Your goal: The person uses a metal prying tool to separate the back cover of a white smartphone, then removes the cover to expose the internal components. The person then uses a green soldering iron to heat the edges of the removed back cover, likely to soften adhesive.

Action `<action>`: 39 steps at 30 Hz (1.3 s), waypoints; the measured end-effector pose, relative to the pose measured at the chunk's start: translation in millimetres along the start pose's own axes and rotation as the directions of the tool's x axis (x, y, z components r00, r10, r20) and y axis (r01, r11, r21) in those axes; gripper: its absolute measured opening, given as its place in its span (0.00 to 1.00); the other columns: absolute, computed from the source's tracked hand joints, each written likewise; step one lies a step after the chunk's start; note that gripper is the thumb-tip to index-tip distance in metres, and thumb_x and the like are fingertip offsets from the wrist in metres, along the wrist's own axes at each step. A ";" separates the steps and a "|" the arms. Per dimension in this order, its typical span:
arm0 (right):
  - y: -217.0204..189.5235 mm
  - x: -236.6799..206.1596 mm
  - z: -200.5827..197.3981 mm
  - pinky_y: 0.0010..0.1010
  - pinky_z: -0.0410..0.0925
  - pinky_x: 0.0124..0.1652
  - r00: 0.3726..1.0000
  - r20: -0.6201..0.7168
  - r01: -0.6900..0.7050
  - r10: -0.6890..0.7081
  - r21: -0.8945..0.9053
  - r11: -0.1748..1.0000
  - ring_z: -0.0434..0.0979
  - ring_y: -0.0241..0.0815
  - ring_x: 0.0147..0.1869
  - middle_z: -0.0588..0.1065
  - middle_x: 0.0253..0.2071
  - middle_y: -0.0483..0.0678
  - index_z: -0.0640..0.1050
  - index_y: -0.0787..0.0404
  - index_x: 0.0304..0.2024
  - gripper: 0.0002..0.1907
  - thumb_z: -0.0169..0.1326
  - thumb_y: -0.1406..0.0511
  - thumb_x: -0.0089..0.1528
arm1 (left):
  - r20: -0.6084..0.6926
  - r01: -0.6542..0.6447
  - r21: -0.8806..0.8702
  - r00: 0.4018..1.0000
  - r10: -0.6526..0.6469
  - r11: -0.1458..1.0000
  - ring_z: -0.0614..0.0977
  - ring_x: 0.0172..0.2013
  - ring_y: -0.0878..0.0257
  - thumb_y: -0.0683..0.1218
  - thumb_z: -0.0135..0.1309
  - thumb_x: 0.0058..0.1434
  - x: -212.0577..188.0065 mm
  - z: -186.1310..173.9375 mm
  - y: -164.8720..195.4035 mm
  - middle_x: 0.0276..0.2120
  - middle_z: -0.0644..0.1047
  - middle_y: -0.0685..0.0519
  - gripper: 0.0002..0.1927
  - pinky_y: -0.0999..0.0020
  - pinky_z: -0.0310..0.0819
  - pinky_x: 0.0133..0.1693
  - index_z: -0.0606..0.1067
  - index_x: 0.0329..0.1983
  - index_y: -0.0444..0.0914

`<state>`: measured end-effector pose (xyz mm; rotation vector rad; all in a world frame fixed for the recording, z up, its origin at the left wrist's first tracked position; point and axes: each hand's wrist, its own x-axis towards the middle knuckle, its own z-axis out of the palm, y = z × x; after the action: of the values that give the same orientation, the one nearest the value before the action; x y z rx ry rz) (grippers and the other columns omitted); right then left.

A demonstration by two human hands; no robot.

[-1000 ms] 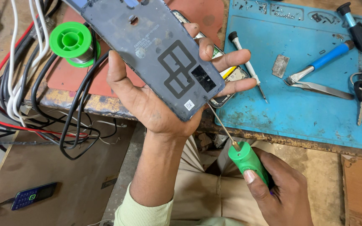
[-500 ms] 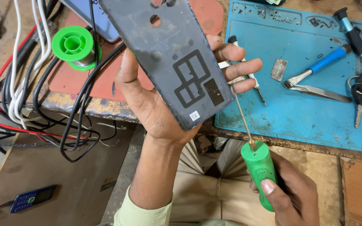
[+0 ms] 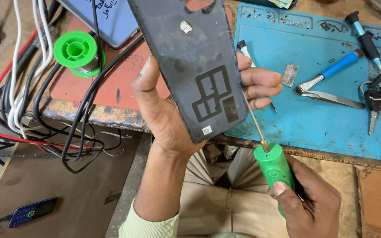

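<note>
My left hand (image 3: 166, 119) holds a dark grey phone back cover (image 3: 190, 61) upright, inner side facing me, thumb on its left edge and fingers wrapped round its right edge. Dark adhesive patches and a small white sticker show on its lower half. My right hand (image 3: 309, 205) grips a green-handled screwdriver (image 3: 273, 167) low at the right. Its thin metal shaft points up and left, and the tip meets the cover's right edge beside my left fingers.
A blue work mat (image 3: 323, 110) holds blue-handled tweezers (image 3: 331, 81), a metal scrap, another screwdriver (image 3: 364, 39) and keys (image 3: 378, 99). A green solder spool (image 3: 76, 52), a phone and tangled cables (image 3: 36, 110) lie on a red mat at left. A small keypad phone (image 3: 31, 211) lies on the floor.
My left hand has turned the back cover more upright and raised it. My right hand moved the screwdriver slightly right, its tip staying at the cover's right edge.
</note>
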<state>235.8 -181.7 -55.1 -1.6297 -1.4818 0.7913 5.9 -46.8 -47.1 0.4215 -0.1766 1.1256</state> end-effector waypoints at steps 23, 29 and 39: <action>-10.8 3.2 -9.0 0.24 0.69 0.34 0.999 -0.027 0.021 -0.020 0.028 0.999 0.76 0.34 0.33 0.78 0.30 0.49 0.76 0.72 0.61 0.28 0.55 0.61 0.61 | 0.068 0.135 -0.021 0.989 -0.133 0.991 0.81 0.48 0.45 0.73 0.36 0.72 6.8 6.9 3.1 0.59 0.65 0.16 0.51 0.61 0.83 0.45 0.60 0.68 0.19; -11.9 3.1 -8.2 0.24 0.68 0.34 0.999 -0.032 0.032 -0.031 0.037 0.999 0.76 0.34 0.34 0.77 0.30 0.48 0.77 0.72 0.60 0.29 0.55 0.56 0.64 | 0.045 0.150 -0.079 0.988 -0.147 0.986 0.74 0.59 0.39 0.73 0.37 0.70 5.8 5.3 2.3 0.59 0.64 0.17 0.51 0.62 0.82 0.46 0.59 0.67 0.18; -16.1 4.1 -9.9 0.25 0.68 0.34 0.998 -0.036 0.049 -0.048 0.041 0.998 0.75 0.34 0.34 0.77 0.30 0.48 0.77 0.72 0.59 0.29 0.54 0.55 0.64 | 0.073 0.053 -0.088 0.996 -0.046 0.995 0.62 0.67 0.32 0.70 0.38 0.75 3.7 10.7 -2.9 0.65 0.62 0.32 0.43 0.55 0.83 0.48 0.54 0.74 0.29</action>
<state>236.7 -178.8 -36.0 -1.5628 -1.4653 0.7586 10.9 -49.2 -36.8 0.3839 -0.2768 1.0506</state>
